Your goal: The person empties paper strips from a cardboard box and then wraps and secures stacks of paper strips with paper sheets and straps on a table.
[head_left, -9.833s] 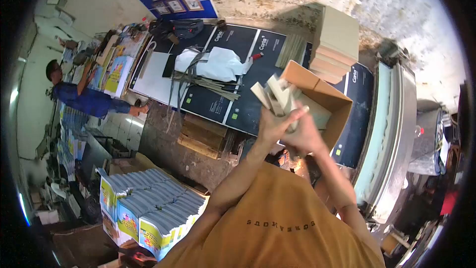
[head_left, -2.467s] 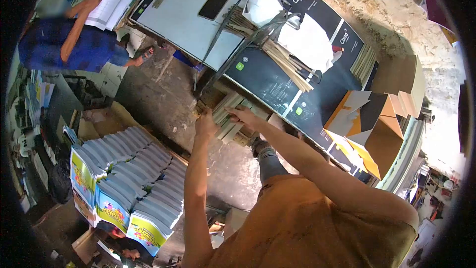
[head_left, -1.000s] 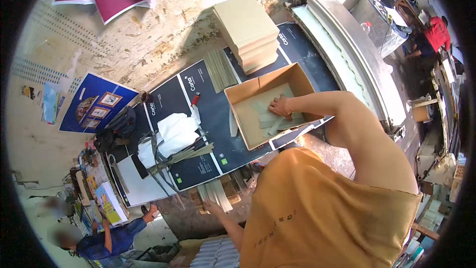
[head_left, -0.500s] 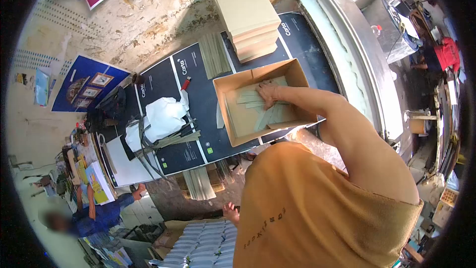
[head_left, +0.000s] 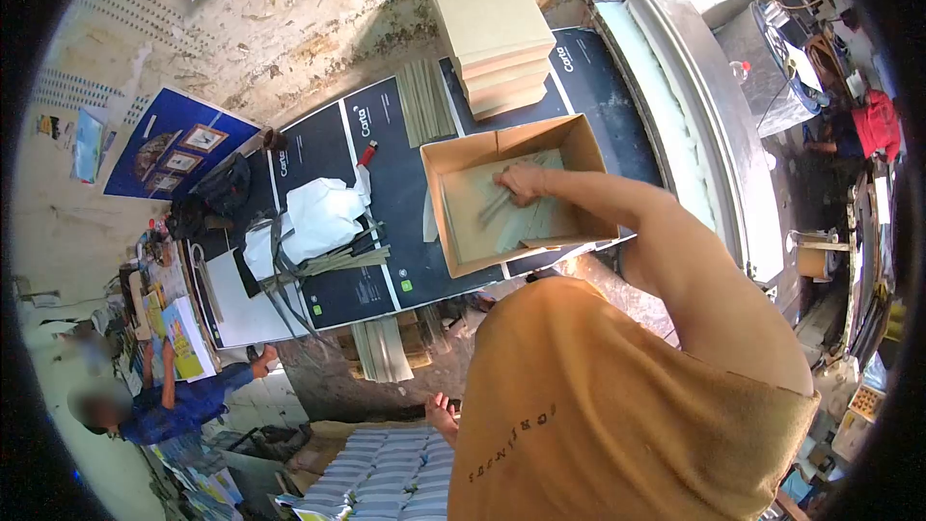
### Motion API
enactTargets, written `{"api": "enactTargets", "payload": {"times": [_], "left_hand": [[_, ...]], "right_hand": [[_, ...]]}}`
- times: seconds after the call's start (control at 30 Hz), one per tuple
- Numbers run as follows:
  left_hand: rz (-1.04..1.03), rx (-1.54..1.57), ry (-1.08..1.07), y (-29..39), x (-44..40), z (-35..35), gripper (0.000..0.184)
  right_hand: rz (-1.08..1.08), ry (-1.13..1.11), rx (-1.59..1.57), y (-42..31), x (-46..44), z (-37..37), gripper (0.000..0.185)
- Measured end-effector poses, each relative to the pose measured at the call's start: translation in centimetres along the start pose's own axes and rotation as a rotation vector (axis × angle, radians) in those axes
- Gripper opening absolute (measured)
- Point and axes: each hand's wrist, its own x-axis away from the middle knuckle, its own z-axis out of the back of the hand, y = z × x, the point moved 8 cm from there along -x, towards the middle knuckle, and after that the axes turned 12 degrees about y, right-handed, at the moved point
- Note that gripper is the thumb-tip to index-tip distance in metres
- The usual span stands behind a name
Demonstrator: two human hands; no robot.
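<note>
My right hand [head_left: 522, 181] is inside an open cardboard box [head_left: 598, 201], its fingers closed on thin grey board strips [head_left: 497, 205]. More loose strips [head_left: 540, 220] lie on the box's bottom beside it. The box stands on the dark blue table [head_left: 424, 285]. Low down, my left hand [head_left: 443, 413] hangs beside my shirt, above stacked booklets [head_left: 386, 463], its fingers loosely curled and apart, holding nothing I can see. A bundle of pale strips [head_left: 381, 349] rests on a wooden support below the table's edge.
Behind the box stands a tall stack of boards [head_left: 497, 14], with a strip bundle [head_left: 424, 101] to its left. A white wrapped bundle [head_left: 323, 217] lies left on the table. One person in blue [head_left: 183, 410] is at lower left, another in red [head_left: 876, 123] at far right.
My right hand has gone from lying flat on the strips to gripping some of them. Earlier, my left hand was by the strip bundle under the table; it has moved away towards my body.
</note>
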Motion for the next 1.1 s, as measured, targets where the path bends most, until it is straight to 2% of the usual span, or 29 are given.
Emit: {"api": "enactTargets", "payload": {"times": [0.07,0.17,0.27,0.33,0.37,0.43,0.47,0.5,0.57,0.63,0.67,0.77,0.97,1.07,1.1], "left_hand": [[0.02,0.015,-0.019,-3.1,-1.6,0.3,0.049],[0.041,0.053,-0.034,-6.8,-3.6,0.5,0.049],[0.026,0.126,-0.083,-10.0,-5.7,0.7,0.049],[-0.075,0.175,-0.157,-9.3,-5.0,0.2,0.049],[-0.401,-0.098,-0.168,-7.8,-4.1,0.0,0.046],[-1.05,-0.635,-0.053,-6.1,-1.2,-0.3,0.042],[-0.981,-0.703,-0.083,-7.4,-1.5,-0.1,0.04],[-0.804,-0.602,-0.097,-8.7,-1.7,0.4,0.04],[-0.235,-0.171,-0.09,-11.4,-2.0,1.5,0.04],[-0.006,-0.016,-0.032,-12.3,-1.4,1.4,0.04],[0.013,-0.004,-0.02,-12.1,-0.9,1.4,0.04],[0.062,0.017,-0.003,-12.2,-0.2,1.0,0.04],[0.092,0.032,-0.001,-12.1,0.4,0.1,0.04],[0.095,0.031,-0.001,-12.1,0.6,-0.2,0.04],[0.099,0.033,-0.002,-12.2,0.6,-0.3,0.04]], "right_hand": [[0.031,-0.072,-0.109,-1.6,-0.2,2.4,0.037],[0.193,-0.381,0.143,-2.7,-0.5,0.7,0.041],[0.575,-0.479,0.403,-2.2,-0.2,-5.8,0.048],[0.641,-0.399,0.369,-3.4,1.2,-4.4,0.059],[0.676,-0.361,0.35,-4.3,2.1,-3.3,0.065],[0.823,-0.276,0.488,-6.0,3.3,-1.7,0.08],[0.893,-0.229,0.556,-6.4,3.8,-1.4,0.088],[0.894,-0.205,0.535,-6.1,4.1,-1.8,0.094],[0.898,-0.152,0.497,-4.6,4.4,-3.6,0.108],[0.916,0.096,0.535,-3.4,4.9,-5.0,0.115],[0.921,0.219,0.549,-3.4,5.1,-5.2,0.118],[0.844,-0.139,0.679,-4.1,6.3,-2.7,0.119],[0.891,0.081,0.574,-3.1,5.2,-3.3,0.099],[0.794,-0.123,0.559,-2.8,4.6,-3.7,0.09],[0.778,-0.121,0.568,-2.8,4.3,-3.7,0.09]]}}
